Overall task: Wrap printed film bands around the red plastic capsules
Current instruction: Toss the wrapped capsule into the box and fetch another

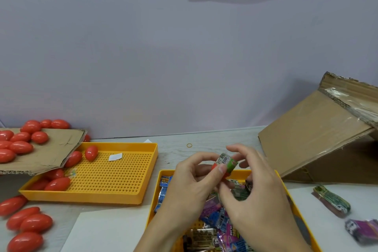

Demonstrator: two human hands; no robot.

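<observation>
While many bare red capsules (30,222) lie loose near the table's left edge, on a cardboard flap (51,153) at the back left and in the perforated yellow tray (114,178) beside it, the job looks to be mid-batch, with much of the work left. One capsule (216,166) is in hand now, held above the far rim of a second yellow tray (278,178) at the table's front edge. The left hand (196,178) pinches it from below and behind, thumb pressed against the film. The right hand (253,172) has curled fingertips on the printed band (228,162), which already sits around the capsule's middle; it appears to be seating or straightening it, so this one seems nearly done.

The capsule is small, egg-shaped and glossy red, with only its tip showing past the band. The band is a short sleeve of shiny film, green with a white barcode patch.

The second tray holds a heap of further film pieces (216,223) in blue, purple and green, though whether any of them wrap finished capsules I cannot tell. Two more flattened bundles, a green one (333,202) and a purple one (362,229), lie near the table's right edge. A tilted cardboard box (319,139) stands at the back right, and a rubber band (189,145) lies near the back edge.
</observation>
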